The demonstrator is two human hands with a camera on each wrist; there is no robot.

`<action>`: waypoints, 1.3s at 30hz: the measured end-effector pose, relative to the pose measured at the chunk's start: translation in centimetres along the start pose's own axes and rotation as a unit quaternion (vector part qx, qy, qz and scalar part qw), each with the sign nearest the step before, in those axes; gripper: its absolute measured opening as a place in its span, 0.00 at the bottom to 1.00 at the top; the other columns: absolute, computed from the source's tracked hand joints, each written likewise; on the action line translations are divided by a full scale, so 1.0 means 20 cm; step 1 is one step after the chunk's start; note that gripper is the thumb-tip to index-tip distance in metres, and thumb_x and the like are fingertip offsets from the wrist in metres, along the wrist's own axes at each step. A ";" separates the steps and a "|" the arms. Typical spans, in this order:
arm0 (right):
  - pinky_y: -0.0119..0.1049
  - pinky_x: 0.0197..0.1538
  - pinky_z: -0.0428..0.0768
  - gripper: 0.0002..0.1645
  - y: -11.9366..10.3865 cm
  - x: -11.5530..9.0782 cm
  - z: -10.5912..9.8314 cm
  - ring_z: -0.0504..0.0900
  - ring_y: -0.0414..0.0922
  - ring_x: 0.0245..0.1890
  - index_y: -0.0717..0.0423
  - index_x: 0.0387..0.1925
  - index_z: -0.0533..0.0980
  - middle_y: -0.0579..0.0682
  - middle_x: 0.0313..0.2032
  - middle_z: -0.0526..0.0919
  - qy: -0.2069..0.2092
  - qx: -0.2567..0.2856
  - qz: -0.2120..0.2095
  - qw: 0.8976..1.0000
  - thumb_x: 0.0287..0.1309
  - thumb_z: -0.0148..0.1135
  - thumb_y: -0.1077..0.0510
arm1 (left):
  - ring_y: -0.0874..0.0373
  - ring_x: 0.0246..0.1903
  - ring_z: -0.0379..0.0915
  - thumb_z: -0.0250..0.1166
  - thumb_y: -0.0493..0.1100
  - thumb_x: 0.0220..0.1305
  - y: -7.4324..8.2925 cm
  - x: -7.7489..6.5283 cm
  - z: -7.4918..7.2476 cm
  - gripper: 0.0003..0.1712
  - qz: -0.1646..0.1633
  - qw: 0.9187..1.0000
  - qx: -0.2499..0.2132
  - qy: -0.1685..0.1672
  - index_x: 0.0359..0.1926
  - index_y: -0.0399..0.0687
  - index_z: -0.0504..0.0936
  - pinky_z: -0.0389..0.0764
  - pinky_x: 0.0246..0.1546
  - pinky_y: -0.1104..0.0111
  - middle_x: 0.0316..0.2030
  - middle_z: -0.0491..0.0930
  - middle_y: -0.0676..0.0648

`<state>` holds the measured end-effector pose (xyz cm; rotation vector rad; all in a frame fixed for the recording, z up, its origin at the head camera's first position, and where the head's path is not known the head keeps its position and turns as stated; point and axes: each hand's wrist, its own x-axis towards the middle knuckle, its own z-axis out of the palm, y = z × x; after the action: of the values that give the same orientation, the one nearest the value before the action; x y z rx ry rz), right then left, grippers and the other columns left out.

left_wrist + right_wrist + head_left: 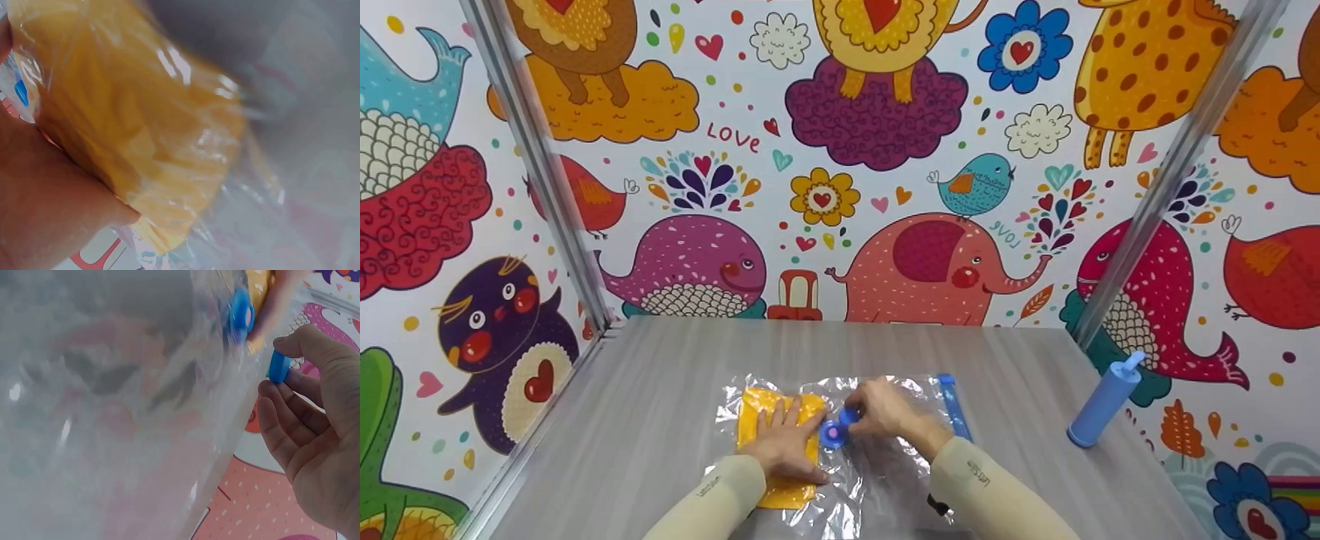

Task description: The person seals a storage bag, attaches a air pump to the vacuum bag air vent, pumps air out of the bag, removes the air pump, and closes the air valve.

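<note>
A clear plastic vacuum storage bag [877, 469] lies on the table with folded yellow cloth [776, 495] inside its left part. My left hand [786, 446] rests on the cloth through the plastic, fingers spread. Beside its fingertips sits the bag's round blue valve [832, 435], pinkish at the centre. Between thumb and fingers, my right hand [881, 409] pinches a blue valve cap [279, 367], held just off the valve. Whether a hinge joins the cap to the valve, I cannot tell. The left wrist view has the yellow cloth [140, 124] close up under glossy film.
A light-blue hand pump [1106, 401] stands upright at the table's right side. A blue zip strip [952, 405] runs along the bag's right edge. Walls with cartoon animals [930, 262] enclose the wood-grain table [660, 375] at the back and sides.
</note>
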<state>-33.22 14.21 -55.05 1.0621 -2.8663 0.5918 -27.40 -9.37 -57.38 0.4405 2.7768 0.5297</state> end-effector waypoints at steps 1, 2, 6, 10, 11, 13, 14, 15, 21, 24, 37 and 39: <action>0.26 0.34 0.82 0.11 -0.01 0.00 0.01 0.79 0.32 0.28 0.56 0.37 0.93 0.49 0.29 0.93 -0.005 0.004 0.001 1.000 0.51 0.84 0.57 | 0.24 0.90 0.37 0.83 0.73 0.49 0.00 0.00 0.00 0.72 -0.001 1.000 0.000 0.000 0.90 0.63 0.59 0.39 0.89 0.27 0.92 0.44 0.32; 0.25 0.33 0.81 0.11 -0.02 0.01 0.03 0.78 0.32 0.28 0.57 0.37 0.93 0.49 0.29 0.94 -0.007 0.006 -0.002 1.000 0.51 0.84 0.58 | 0.24 0.90 0.37 0.83 0.73 0.49 -0.01 0.00 0.00 0.72 -0.002 1.000 0.000 -0.001 0.90 0.63 0.59 0.39 0.89 0.27 0.92 0.44 0.32; 0.22 0.33 0.77 0.13 -0.03 0.04 0.08 0.74 0.30 0.27 0.58 0.37 0.93 0.50 0.30 0.94 -0.013 0.013 -0.017 1.000 0.48 0.83 0.59 | 0.24 0.90 0.37 0.83 0.73 0.49 -0.01 0.00 0.00 0.72 -0.004 1.000 0.004 -0.001 0.90 0.62 0.59 0.40 0.89 0.27 0.92 0.44 0.32; 0.21 0.32 0.71 0.13 -0.03 0.05 0.12 0.70 0.30 0.28 0.59 0.37 0.93 0.53 0.30 0.94 -0.021 0.001 -0.027 0.999 0.47 0.84 0.59 | 0.24 0.90 0.38 0.83 0.72 0.49 0.00 0.00 0.00 0.72 -0.003 1.000 0.005 0.000 0.90 0.62 0.59 0.40 0.89 0.27 0.91 0.45 0.32; 0.21 0.32 0.70 0.13 -0.03 0.05 0.13 0.69 0.30 0.28 0.58 0.37 0.93 0.53 0.30 0.94 -0.023 -0.003 -0.027 0.999 0.47 0.84 0.59 | 0.24 0.90 0.38 0.83 0.72 0.49 0.01 0.00 0.00 0.72 -0.003 1.000 0.006 0.000 0.90 0.62 0.59 0.40 0.89 0.27 0.91 0.45 0.32; 0.21 0.31 0.69 0.13 -0.03 0.05 0.14 0.68 0.29 0.27 0.58 0.37 0.93 0.52 0.29 0.93 -0.028 -0.002 -0.020 0.999 0.47 0.84 0.59 | 0.24 0.90 0.38 0.83 0.73 0.49 0.01 0.00 0.00 0.72 -0.003 1.000 0.006 -0.001 0.90 0.62 0.59 0.40 0.89 0.27 0.91 0.45 0.32; 0.21 0.31 0.68 0.12 -0.04 0.05 0.15 0.68 0.29 0.26 0.58 0.37 0.93 0.52 0.29 0.93 -0.032 -0.001 -0.016 0.999 0.48 0.84 0.59 | 0.24 0.90 0.39 0.83 0.73 0.49 0.01 0.00 0.00 0.72 -0.003 1.000 0.007 -0.001 0.90 0.62 0.59 0.40 0.89 0.27 0.91 0.45 0.32; 0.21 0.31 0.69 0.12 -0.04 0.05 0.15 0.68 0.29 0.26 0.57 0.37 0.93 0.52 0.29 0.93 -0.033 0.000 -0.013 0.999 0.49 0.84 0.59 | 0.24 0.90 0.39 0.83 0.72 0.50 0.01 -0.01 0.00 0.72 -0.003 1.000 0.007 -0.001 0.90 0.62 0.59 0.40 0.89 0.27 0.91 0.45 0.32; 0.22 0.34 0.74 0.14 -0.06 0.06 0.16 0.72 0.30 0.27 0.52 0.41 0.94 0.47 0.31 0.92 -0.049 -0.043 -0.008 0.998 0.51 0.85 0.57 | 0.25 0.90 0.39 0.83 0.73 0.49 0.01 0.00 0.00 0.72 -0.004 1.000 0.003 -0.001 0.90 0.61 0.59 0.40 0.89 0.27 0.92 0.44 0.32; 0.23 0.38 0.77 0.18 -0.08 0.07 0.15 0.73 0.32 0.31 0.48 0.47 0.94 0.46 0.35 0.91 -0.072 -0.083 -0.029 0.994 0.53 0.86 0.57 | 0.25 0.90 0.39 0.83 0.73 0.49 0.00 0.00 0.00 0.72 -0.002 1.000 0.002 0.000 0.90 0.60 0.60 0.41 0.89 0.27 0.91 0.45 0.32; 0.19 0.27 0.66 0.03 -0.11 0.11 0.09 0.68 0.30 0.23 0.52 0.32 0.90 0.41 0.23 0.84 -0.124 -0.111 -0.077 0.983 0.57 0.80 0.60 | 0.26 0.91 0.39 0.85 0.72 0.47 0.00 0.00 0.00 0.73 -0.006 1.000 -0.004 -0.006 0.90 0.61 0.59 0.40 0.90 0.28 0.91 0.45 0.32; 0.19 0.28 0.69 0.03 -0.11 0.11 0.09 0.69 0.31 0.23 0.51 0.34 0.90 0.43 0.25 0.87 -0.125 -0.126 -0.087 0.980 0.59 0.80 0.59 | 0.26 0.91 0.38 0.85 0.72 0.47 0.00 0.00 0.00 0.73 -0.008 1.000 -0.006 -0.005 0.90 0.61 0.60 0.40 0.90 0.29 0.92 0.45 0.33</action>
<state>-33.27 10.61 -55.61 1.4069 -2.9000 0.0849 -27.42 -9.37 -57.35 0.4181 2.7630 0.5383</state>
